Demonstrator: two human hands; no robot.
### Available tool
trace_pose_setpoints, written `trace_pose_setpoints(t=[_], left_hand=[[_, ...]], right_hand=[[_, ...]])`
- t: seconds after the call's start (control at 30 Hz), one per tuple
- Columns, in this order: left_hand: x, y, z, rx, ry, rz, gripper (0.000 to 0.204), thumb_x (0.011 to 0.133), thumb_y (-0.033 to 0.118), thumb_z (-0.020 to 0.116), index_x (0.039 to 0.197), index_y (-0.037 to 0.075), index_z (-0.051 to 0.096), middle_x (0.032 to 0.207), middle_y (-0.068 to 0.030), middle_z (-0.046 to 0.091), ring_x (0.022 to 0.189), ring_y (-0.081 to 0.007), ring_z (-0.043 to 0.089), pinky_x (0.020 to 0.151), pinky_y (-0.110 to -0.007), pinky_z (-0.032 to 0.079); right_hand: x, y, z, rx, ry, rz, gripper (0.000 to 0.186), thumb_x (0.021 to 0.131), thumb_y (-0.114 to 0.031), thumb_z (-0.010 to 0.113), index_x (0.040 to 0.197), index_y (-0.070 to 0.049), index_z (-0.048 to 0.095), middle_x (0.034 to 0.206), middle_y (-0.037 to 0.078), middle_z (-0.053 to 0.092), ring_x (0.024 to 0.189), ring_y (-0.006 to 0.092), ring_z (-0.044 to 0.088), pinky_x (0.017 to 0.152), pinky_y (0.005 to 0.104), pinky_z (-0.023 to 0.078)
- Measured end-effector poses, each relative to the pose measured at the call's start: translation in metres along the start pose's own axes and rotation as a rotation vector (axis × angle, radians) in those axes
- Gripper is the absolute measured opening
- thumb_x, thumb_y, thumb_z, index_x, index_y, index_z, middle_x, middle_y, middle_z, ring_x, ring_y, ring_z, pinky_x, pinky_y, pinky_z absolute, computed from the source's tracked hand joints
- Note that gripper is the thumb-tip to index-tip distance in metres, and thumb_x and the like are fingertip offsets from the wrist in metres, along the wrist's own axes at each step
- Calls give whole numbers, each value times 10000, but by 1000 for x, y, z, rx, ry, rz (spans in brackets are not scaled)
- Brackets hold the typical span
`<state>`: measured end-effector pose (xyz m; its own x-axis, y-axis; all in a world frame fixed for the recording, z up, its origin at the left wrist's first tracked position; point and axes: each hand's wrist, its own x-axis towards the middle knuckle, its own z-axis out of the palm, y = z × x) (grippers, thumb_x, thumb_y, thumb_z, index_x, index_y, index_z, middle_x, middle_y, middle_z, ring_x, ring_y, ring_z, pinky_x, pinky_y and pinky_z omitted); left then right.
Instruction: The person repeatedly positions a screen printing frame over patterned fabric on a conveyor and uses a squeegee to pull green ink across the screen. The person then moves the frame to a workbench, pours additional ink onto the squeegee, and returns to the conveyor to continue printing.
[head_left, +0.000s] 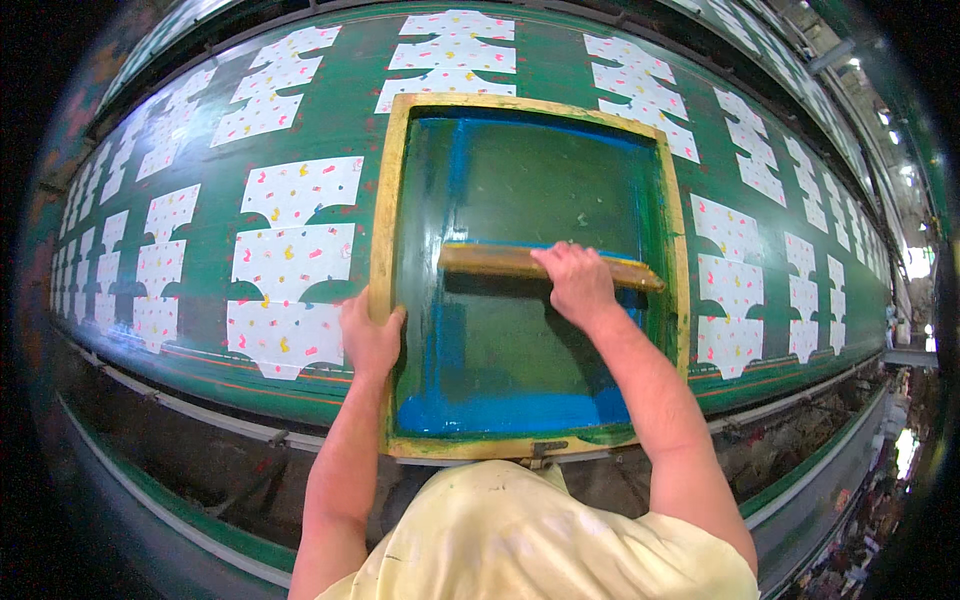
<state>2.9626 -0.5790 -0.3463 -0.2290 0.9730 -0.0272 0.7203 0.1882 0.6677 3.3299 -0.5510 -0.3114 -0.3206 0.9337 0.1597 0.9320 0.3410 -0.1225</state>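
I see one wooden squeegee (pixel 550 264), a long flat bar with a worn tan face, lying crosswise inside one printing screen (pixel 385 250). The screen is a rectangular yellow-painted wooden frame with a glossy green mesh, wet blue ink pooled along its near edge and smeared up its left and far sides. It rests flat on the long green table (pixel 350 120), about midway along it.

My right hand (pixel 577 282) is palm down on the squeegee right of its middle, fingers curled over the far edge and closed around the bar, the forearm reaching in straight from the near right. My left hand (pixel 368 330) clamps the frame's left rail, thumb on the inner side and fingers wrapped over the outer side, arm nearly straight.

Around the screen, white fabric pieces (pixel 295 260) with notched edges and small pink, yellow and blue flecks lie in columns on the table, three per column in the columns I can see whole; farther ones blur beyond counting.
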Motion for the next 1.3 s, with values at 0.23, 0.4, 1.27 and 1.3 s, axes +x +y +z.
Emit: trace_pose_setpoints(t=[0.23,0.4,1.27,1.3], left_hand=[[-2,4,4,39,45,-3,680,809,122,923,1438,48,678,1222,-175,674,1181,-384,648,1027,-477,537],[0,7,5,89,44,-11,666,820,129,929,1432,41,680,1207,-167,674,1138,-375,666,984,-471,558],[4,-6,12,160,203,203,428,961,234,810,1301,-5,708,1140,-204,689,1096,-419,667,951,-512,554],[2,-6,11,109,186,165,453,960,243,808,1322,-6,699,1196,-203,682,1137,-412,661,974,-515,553]], right_hand=[[117,83,24,-31,35,-24,360,904,-44,665,1215,-182,784,1079,123,758,1043,330,760,869,487,582],[184,120,28,-96,3,19,356,919,-57,669,1222,-200,790,1079,123,765,1047,332,769,925,499,611],[112,73,-21,-14,-419,38,414,830,-123,679,1214,-201,810,1105,157,814,1054,387,781,907,551,637],[93,61,-24,-6,-401,35,407,830,-122,680,1207,-201,812,1102,157,814,1046,388,783,906,550,637]])
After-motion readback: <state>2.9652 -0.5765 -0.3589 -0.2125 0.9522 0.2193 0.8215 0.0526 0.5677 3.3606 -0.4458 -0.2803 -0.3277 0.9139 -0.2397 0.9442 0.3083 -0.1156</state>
